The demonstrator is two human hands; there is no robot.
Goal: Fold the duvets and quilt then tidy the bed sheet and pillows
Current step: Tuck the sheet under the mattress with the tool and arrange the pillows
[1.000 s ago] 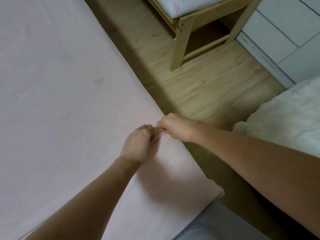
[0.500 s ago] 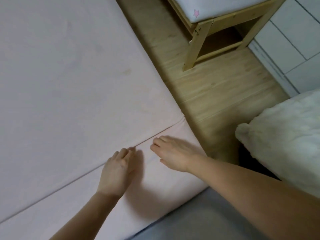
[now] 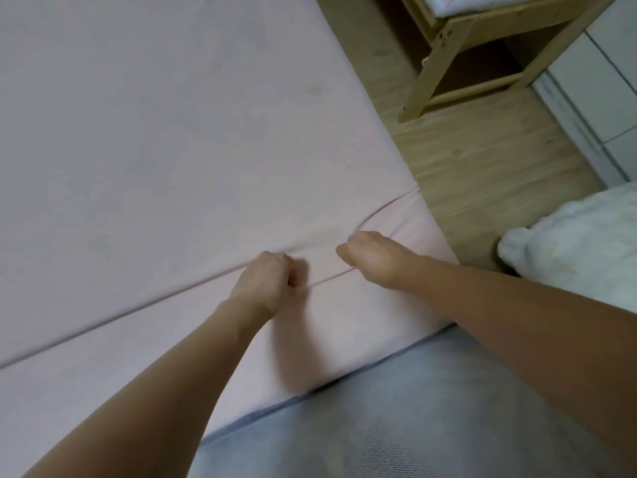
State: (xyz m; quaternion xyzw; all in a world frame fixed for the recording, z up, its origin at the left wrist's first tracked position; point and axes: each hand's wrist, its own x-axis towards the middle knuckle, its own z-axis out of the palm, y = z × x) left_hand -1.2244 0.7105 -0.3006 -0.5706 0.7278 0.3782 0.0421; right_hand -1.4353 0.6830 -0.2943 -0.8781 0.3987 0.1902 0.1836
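Observation:
A pale pink bed sheet (image 3: 165, 139) covers the mattress and fills the left and middle of the head view. A crease runs across it near the mattress's near edge. My left hand (image 3: 267, 279) is closed and pinches the sheet at that crease. A short way to its right, my right hand (image 3: 370, 255) is also closed on the sheet, and the fabric bunches into a fold just beyond it. Both forearms reach in from the bottom. No duvet fold or pillow on the bed is visible.
A grey-blue mattress edge or cover (image 3: 396, 408) lies below the sheet at the bottom. Wooden floor (image 3: 482, 160) runs along the bed's right side. A wooden stool or small bed frame (image 3: 444, 56) stands at top right, white drawers (image 3: 606, 84) beyond, a fluffy white blanket (image 3: 579, 243) at right.
One second ago both hands pinched the sheet at the bed's edge; half a second ago they lay flat and open; now they are closed on the sheet at the crease, farther apart.

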